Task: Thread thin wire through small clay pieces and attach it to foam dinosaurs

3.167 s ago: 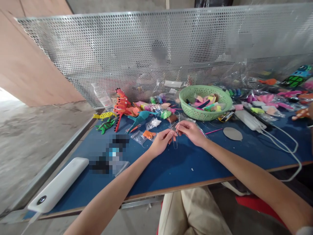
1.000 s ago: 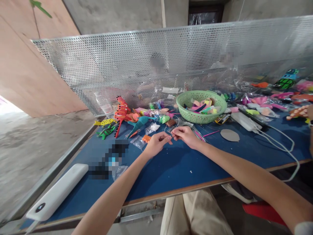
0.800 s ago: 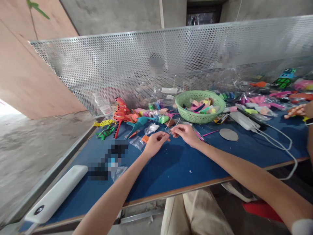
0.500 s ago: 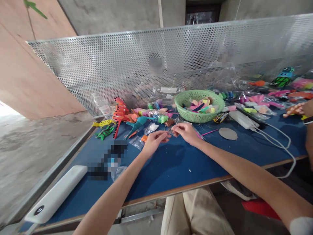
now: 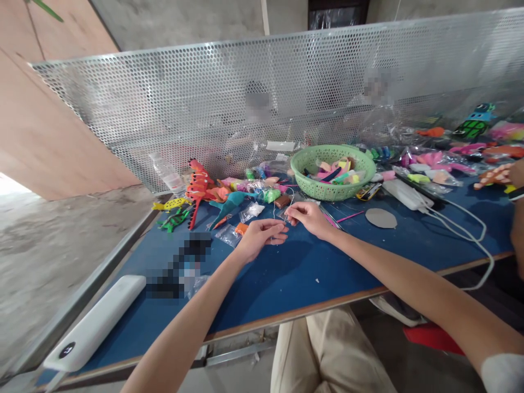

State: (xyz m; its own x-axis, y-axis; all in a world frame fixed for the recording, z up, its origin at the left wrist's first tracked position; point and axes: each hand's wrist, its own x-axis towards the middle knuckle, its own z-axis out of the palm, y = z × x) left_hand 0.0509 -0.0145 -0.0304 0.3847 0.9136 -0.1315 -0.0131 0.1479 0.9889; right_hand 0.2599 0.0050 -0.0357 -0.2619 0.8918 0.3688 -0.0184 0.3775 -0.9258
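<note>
My left hand [image 5: 262, 238] is above the blue table [image 5: 295, 284], its fingers curled and thumb pressed in. Close on its right, my right hand [image 5: 310, 219] pinches with thumb and forefinger. Whatever is between the fingertips is too small and clear to make out. A thin white strand [image 5: 274, 210] shows just behind the fingertips. Beyond my hands lie a brown block [image 5: 282, 202] and a white lump [image 5: 255, 210] in a clear bag. Beside my left hand is an orange piece [image 5: 241, 228] in a clear bag.
A green basket [image 5: 315, 191] of coloured clay packs stands behind. Toy animals, among them a red dinosaur [image 5: 198, 183] and a teal one [image 5: 230, 206], stand left. A white power bank [image 5: 98, 322] lies front left, a grey disc [image 5: 380, 218] right. Another person's hand [image 5: 516, 173] shows far right.
The view has shifted slightly. My hands stay close together at nearly the same place, with the fingers of my left hand a little more stretched out.
</note>
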